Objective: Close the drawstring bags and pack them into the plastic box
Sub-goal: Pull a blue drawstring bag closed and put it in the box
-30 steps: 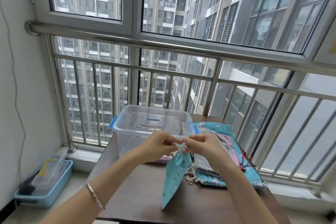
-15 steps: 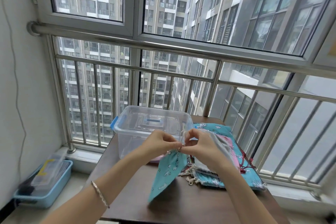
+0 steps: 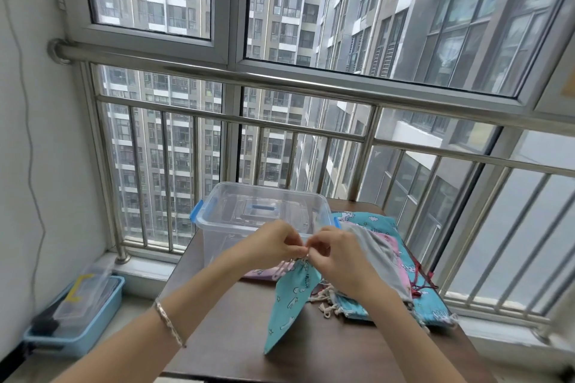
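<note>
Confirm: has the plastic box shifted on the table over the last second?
No. The plastic box sits at the same far-left spot on the table, its blue left clip under the same bar of the railing behind it.

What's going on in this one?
A person is closing a teal drawstring bag: the left hand and right hand both pinch its gathered top, and the bag hangs down over the table. The clear plastic box stands just behind the hands, and a pile of more bags lies to its right, not yet packed.
</note>
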The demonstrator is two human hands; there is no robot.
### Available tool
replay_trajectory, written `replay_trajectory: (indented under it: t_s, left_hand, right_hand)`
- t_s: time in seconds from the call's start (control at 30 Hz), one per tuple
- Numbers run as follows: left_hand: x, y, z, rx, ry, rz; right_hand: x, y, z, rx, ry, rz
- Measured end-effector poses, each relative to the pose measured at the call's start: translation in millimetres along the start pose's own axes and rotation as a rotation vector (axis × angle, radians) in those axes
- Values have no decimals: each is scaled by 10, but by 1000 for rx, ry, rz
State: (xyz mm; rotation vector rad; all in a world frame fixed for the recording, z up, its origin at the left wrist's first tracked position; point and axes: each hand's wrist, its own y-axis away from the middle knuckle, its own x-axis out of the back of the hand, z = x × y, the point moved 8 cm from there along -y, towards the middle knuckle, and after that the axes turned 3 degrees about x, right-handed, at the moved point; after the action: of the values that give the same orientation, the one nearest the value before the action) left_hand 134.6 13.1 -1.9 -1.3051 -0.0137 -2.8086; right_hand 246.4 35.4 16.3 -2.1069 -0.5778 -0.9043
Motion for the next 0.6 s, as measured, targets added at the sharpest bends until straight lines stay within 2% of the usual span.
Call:
replay_trajectory:
  t_s: [0.07,0.17,0.3,0.37,0.47,0.6]
  left_hand:
    - [7,3,32,-24,-29,3]
    - [59,3,46,-41,20,86]
    - [81,52,111,-108,57,148]
    - [82,56,107,-118,70,177]
    - [77,60,85,-105,50,215]
    - [21,45,65,-75,50,162]
  right_hand:
    - [-11,-12,38,-47,-19,-31]
    - [-126,5,239,-240,-173,-141]
    - [-366,108,426,-525,-810,-204]
    - [-409,137,444,-567,-979,-186]
    - [-373,155,440,-522,-949,-138]
    - [-191,171,412,-413,-726,26]
